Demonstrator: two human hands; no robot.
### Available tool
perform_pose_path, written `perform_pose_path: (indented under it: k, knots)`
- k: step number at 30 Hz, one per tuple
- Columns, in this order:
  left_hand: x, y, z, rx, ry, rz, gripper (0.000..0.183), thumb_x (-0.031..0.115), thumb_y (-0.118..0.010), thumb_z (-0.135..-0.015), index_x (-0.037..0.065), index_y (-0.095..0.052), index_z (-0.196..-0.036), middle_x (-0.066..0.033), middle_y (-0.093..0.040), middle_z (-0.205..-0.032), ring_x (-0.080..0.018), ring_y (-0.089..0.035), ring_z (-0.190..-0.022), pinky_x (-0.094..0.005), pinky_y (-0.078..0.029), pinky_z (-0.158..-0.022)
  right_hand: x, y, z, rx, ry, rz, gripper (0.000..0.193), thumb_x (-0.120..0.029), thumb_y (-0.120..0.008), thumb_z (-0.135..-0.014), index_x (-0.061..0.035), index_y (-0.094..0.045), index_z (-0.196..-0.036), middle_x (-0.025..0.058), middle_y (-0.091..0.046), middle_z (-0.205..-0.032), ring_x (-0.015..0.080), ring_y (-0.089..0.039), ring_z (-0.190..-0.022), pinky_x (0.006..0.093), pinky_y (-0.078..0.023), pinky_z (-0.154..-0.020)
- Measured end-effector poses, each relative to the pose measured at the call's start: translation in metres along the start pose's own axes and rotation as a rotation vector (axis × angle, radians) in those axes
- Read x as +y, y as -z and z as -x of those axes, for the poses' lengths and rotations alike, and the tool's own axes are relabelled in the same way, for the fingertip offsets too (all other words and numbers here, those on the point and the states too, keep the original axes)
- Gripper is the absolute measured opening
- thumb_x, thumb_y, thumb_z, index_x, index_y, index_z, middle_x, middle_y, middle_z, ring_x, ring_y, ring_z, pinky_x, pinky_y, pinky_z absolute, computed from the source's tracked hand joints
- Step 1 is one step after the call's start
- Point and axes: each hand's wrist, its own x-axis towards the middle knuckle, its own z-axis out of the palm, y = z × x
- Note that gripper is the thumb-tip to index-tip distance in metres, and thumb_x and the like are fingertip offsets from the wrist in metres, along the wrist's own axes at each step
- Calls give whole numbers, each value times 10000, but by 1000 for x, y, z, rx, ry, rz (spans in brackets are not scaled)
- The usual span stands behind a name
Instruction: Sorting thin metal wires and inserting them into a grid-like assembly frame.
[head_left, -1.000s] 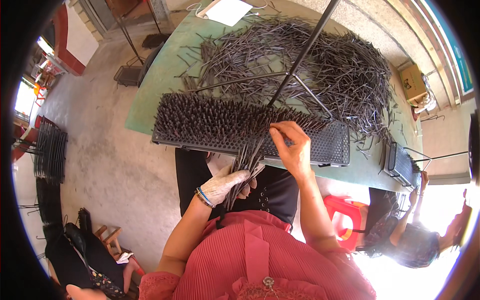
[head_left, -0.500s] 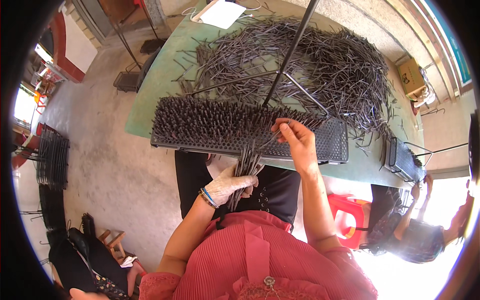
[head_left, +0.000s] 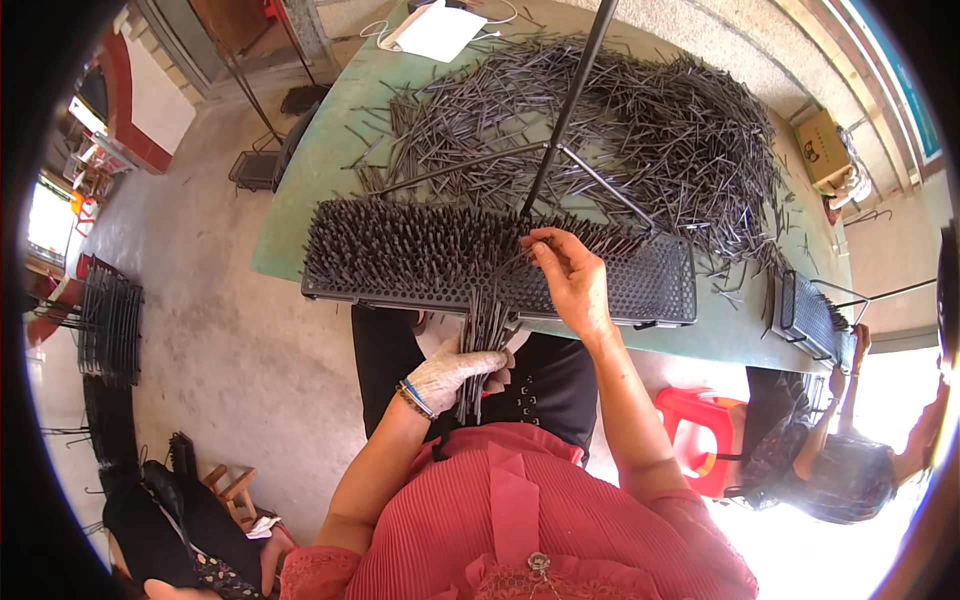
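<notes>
Sticks [head_left: 486, 322], seemingly hundreds, one tray [head_left: 662, 284], two hands [head_left: 450, 374] [head_left: 574, 284]

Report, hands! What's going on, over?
Left hand, gloved, grips bundle of dark strips. Bare right hand over partly filled perforated black panel. Black pole rises just beyond.

Black tray [head_left: 664, 284]: left hand [head_left: 447, 378] clutching a stick bundle [head_left: 485, 328] by the near edge, right hand [head_left: 574, 283] over top, messy pile [head_left: 700, 150] behind.

The strips [head_left: 705, 150] at upper centre look slightly glossy; the perforated tray [head_left: 665, 283], smooth metal; the table [head_left: 312, 215], matt; the glove [head_left: 437, 380], rough cloth; the stool [head_left: 690, 403], shiny plastic.
</notes>
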Motion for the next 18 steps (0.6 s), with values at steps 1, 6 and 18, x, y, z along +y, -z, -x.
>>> perform_pose_path:
  k: [1, 6, 18]
  knots:
    - [0, 0, 1, 19, -4, -11, 207, 117, -682, -878, -1, -614, -1034, -87, -672, -908, -172, -667, -755, -307, -591, -666, -3, -1, 1, 13, 22, 36, 209, -36, -555, -968, 39, -604, -1157, 93, -708, -1036, 125, -660, -927, 252, -522, -820]
    - [3, -1, 4, 57, 6, -33, 218, 121, -685, -875, -7, -617, -1038, -81, -673, -901, -169, -664, -755, -295, -583, -668, -13, -5, 1, 31, 75, 203, 182, -18, -564, -952, 20, -630, -1117, 89, -711, -1005, 120, -665, -912, 257, -520, -807]
    - [0, 4, 4, 37, -12, -23, 236, 127, -679, -872, -34, -633, -1039, -102, -674, -895, -178, -668, -771, -303, -577, -694, -11, -17, 8, 87, 305, 392, 162, -12, -613, -912, -9, -650, -1069, 130, -693, -1000, 243, -695, -878, 305, -536, -765]
